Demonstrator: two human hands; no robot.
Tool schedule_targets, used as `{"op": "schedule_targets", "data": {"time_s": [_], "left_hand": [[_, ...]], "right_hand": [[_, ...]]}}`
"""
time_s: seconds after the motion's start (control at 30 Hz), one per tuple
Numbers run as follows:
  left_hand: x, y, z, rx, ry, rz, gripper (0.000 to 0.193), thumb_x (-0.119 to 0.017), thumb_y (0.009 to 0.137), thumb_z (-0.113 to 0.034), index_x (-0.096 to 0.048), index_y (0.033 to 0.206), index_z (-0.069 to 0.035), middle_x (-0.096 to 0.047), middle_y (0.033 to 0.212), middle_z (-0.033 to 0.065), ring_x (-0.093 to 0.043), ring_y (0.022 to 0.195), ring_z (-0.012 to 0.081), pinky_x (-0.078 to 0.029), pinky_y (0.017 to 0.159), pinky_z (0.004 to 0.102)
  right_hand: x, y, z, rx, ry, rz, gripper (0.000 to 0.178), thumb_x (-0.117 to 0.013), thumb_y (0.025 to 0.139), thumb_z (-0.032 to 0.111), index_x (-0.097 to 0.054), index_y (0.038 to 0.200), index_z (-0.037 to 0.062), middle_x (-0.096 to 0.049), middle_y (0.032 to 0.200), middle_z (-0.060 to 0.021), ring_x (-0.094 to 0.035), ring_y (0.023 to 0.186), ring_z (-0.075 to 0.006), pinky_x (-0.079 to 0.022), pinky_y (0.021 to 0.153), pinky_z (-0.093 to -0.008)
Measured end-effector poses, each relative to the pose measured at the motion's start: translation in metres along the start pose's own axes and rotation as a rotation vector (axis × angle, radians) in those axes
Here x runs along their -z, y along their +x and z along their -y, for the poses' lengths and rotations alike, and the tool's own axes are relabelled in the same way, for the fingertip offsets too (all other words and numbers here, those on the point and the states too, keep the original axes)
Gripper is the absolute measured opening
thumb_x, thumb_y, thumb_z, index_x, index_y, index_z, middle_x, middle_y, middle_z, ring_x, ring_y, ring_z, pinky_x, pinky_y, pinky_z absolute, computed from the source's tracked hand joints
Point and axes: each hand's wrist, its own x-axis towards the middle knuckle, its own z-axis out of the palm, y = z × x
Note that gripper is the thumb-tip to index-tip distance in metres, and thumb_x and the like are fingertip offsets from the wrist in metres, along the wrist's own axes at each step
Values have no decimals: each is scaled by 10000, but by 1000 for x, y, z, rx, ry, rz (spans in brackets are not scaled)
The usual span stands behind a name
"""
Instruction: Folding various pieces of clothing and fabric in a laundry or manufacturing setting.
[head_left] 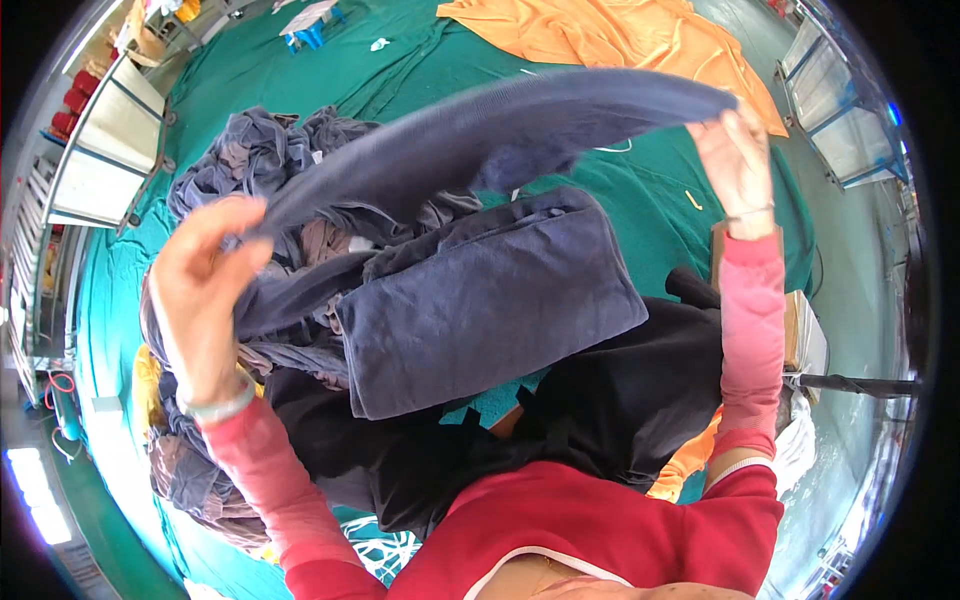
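A dark grey-blue cloth (440, 135) is stretched in the air between my two raised hands, its middle blurred by motion. My left hand (208, 285) grips one end, thumb and fingers pinched together. Farther off to the right, my right hand (735, 165) pinches the opposite end. Below the cloth, a folded grey-blue fabric stack (490, 300) lies across my lap. Behind and left of it sits a heap of crumpled grey and brownish fabric (240, 150), partly hidden by the raised cloth.
Green sheeting (400, 75) covers the floor. An orange cloth (620, 40) is spread at the far side. White-panelled racks stand at the left (110, 140) and right (835, 90). A small blue-legged stool (310, 25) is at the back. More fabric (195, 480) lies at my left side.
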Motion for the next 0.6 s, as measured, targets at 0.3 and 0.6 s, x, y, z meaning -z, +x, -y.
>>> {"op": "schedule_targets", "data": {"time_s": [0.3, 0.6], "left_hand": [[67, -101, -4, -211, -143, 712, 201, -648, 566, 21, -695, 759, -15, -623, 707, 104, -578, 526, 177, -421, 413, 219], [21, -67, -7, 174, -141, 256, 241, -641, 546, 132, -661, 752, 10, -600, 738, 85, -529, 623, 123, -373, 538, 201]], "right_hand": [[-30, -65, 54, -79, 121, 688, 130, -753, 676, 17, -641, 738, -1, -623, 701, -169, -637, 606, -266, -543, 542, -310], [-26, -64, 24, -516, -154, 117, 322, -798, 648, 257, -580, 611, 22, -597, 721, -152, -521, 597, -155, -365, 522, -247]]}}
